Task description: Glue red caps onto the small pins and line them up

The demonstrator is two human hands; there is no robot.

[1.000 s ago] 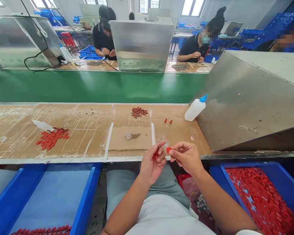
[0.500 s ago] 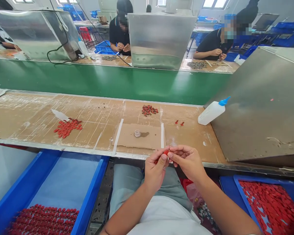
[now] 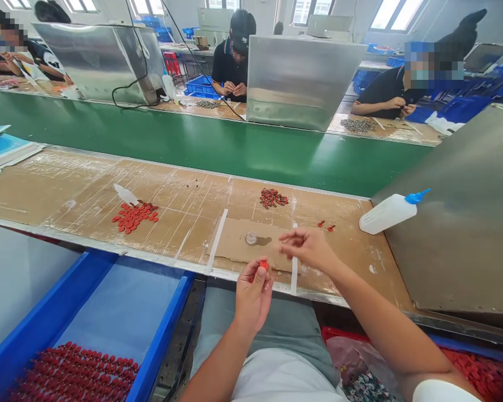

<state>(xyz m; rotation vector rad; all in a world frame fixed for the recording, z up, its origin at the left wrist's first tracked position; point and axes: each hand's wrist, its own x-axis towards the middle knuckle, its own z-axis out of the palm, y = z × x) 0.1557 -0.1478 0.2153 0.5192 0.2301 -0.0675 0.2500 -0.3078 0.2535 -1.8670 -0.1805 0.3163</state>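
A red round piece (image 3: pixel 264 265) is pinched between the thumb and fingers of my left hand (image 3: pixel 254 296), at the table's front edge. My right hand (image 3: pixel 308 248) hangs over the right end of a cardboard sheet (image 3: pixel 235 234), fingers apart and slightly blurred, with nothing visible in them. On that sheet stands a small clear cup (image 3: pixel 251 238). Behind it lies a pile of small red and dark parts (image 3: pixel 272 197). Two red pieces (image 3: pixel 331 228) rest right of my right hand. Flat red discs (image 3: pixel 129 218) are spread at the left beside a white pointed strip (image 3: pixel 126 194).
A white bottle with a blue nozzle (image 3: pixel 388 214) leans by a large metal box (image 3: pixel 465 223) at the right. A blue tray (image 3: pixel 155 329) holds rows of red pieces at lower left. Beyond the green belt (image 3: pixel 218 145), other people sit working.
My right hand has come away from my left hand and moved forward, its fingers opening. My left hand keeps the red piece. The view has shifted, so the table appears further right.
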